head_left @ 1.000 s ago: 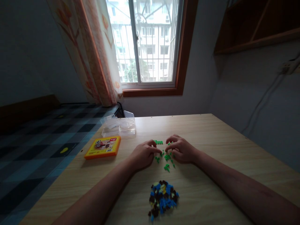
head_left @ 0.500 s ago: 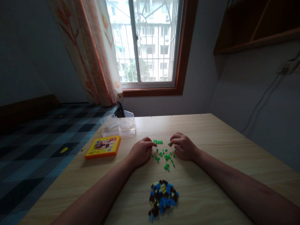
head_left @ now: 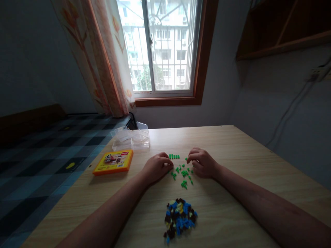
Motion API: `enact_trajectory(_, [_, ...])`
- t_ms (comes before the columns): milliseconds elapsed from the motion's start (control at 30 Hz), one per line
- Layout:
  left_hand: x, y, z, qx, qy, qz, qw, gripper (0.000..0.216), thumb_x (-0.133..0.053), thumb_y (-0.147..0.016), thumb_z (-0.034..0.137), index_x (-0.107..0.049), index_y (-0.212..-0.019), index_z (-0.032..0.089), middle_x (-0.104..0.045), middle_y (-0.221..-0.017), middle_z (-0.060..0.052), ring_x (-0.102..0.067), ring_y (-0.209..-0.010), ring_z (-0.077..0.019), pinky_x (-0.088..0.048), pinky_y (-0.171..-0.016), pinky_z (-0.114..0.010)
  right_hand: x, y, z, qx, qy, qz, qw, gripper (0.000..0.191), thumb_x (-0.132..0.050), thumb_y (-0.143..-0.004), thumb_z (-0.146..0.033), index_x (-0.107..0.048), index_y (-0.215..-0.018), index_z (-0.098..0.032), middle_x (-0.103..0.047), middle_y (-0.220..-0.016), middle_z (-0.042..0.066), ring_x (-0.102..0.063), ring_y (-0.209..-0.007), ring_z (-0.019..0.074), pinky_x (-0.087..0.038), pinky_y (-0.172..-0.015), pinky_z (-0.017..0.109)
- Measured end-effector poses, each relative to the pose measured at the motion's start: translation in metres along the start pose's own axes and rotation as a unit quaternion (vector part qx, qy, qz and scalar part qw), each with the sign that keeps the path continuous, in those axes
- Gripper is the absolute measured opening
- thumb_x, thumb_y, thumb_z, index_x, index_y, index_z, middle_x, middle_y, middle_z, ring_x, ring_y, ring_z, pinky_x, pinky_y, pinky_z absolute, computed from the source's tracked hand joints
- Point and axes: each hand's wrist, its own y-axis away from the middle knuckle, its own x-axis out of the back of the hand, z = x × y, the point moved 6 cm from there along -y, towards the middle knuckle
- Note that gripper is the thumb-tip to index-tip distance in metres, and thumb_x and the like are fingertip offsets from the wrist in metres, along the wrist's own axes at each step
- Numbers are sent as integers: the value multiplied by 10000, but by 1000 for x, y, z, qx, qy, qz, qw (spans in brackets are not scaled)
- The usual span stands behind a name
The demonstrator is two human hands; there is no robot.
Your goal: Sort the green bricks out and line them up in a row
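My left hand rests on the table with thumb and forefinger pinched over a small green toy brick, which the fingertips mostly hide. Opposite it, my right hand is curled, its fingertips closed at another green toy brick. A short row of green bricks stands between the hands, toward the far side. Loose green bricks are scattered just nearer to me. Closer still lies a mixed heap of blue, dark brown and yellow bricks.
An orange-yellow box with a printed lid lies left of my left hand. Behind it are clear plastic trays on the wooden table. A bed with a checked cover stands along the left side, and a window is beyond the table.
My left fingertips have come slightly nearer to me, over a loose green brick that showed before. My right hand has hardly moved.
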Motion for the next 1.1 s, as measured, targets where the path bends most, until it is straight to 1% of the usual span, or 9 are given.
enact_trajectory(167, [1,-1,0,6,11,-2,1000,129,-653,-821,288,-776,-825,248,-674,-966,-22,-620,-757,-134,-481,-699,-228,-4,-2,-10,6,-29,-35,999,292,-469,-707,-63,-729,-747,-190,-646,-761,50,-563,-741,180,-451,-729,319])
enact_trajectory(467, [2,0,2,4,-9,4,1000,177,-618,-866,299,-792,-902,289,-677,-971,-21,-635,-798,-147,-479,-750,-250,-12,-2,-15,13,-33,-83,996,304,-508,-674,-54,-746,-787,-206,-645,-844,46,-565,-777,178,-462,-769,317])
enact_trajectory(633, [1,0,2,-1,-14,9,1000,190,-607,-874,293,-791,-917,281,-684,-967,-27,-634,-789,-147,-472,-741,-253,-10,-3,-18,15,-14,-83,996,318,-506,-665,-45,-748,-795,-206,-639,-829,49,-565,-778,184,-462,-764,322])
enact_trajectory(767, [2,-1,-2,3,22,21,1000,212,-578,-889,289,-782,-914,239,-692,-946,-42,-630,-790,-150,-473,-742,-248,-7,-4,-20,2,-19,-63,998,342,-494,-651,-28,-750,-803,-197,-649,-826,49,-576,-759,174,-461,-745,313])
enact_trajectory(833, [4,-2,-3,8,37,22,999,208,-578,-883,283,-772,-880,209,-690,-901,-49,-619,-761,-149,-469,-710,-244,-6,-5,-20,-10,-26,-59,998,329,-507,-669,-25,-753,-807,-194,-658,-819,47,-583,-741,162,-464,-726,294])
enact_trajectory(900, [5,-3,-3,14,46,19,999,202,-583,-873,285,-758,-846,186,-684,-842,-49,-601,-719,-147,-460,-669,-241,-6,-7,-22,-18,-37,-84,996,277,-554,-718,-49,-761,-828,-196,-667,-808,42,-592,-714,147,-469,-704,270])
enact_trajectory(967, [6,-3,-4,17,49,16,999,184,-594,-855,280,-743,-823,176,-679,-800,-43,-587,-698,-147,-453,-647,-240,-9,-8,-26,-19,-46,-132,990,215,-614,-754,-98,-769,-858,-205,-674,-800,33,-598,-687,131,-470,-680,245])
enact_trajectory(1033, [6,-3,-4,19,49,14,999,142,-613,-824,255,-729,-808,174,-680,-784,-37,-581,-693,-147,-449,-639,-237,-11,-8,-28,-19,-43,-173,984,189,-654,-758,-126,-772,-872,-219,-673,-788,19,-599,-670,119,-463,-655,224])
enact_trajectory(1100, [6,-3,-6,21,49,15,998,106,-616,-790,203,-717,-806,176,-681,-770,-26,-577,-686,-143,-442,-630,-231,-11,-8,-29,-17,-29,-188,982,181,-663,-762,-130,-773,-868,-227,-670,-777,8,-594,-653,108,-450,-632,210])
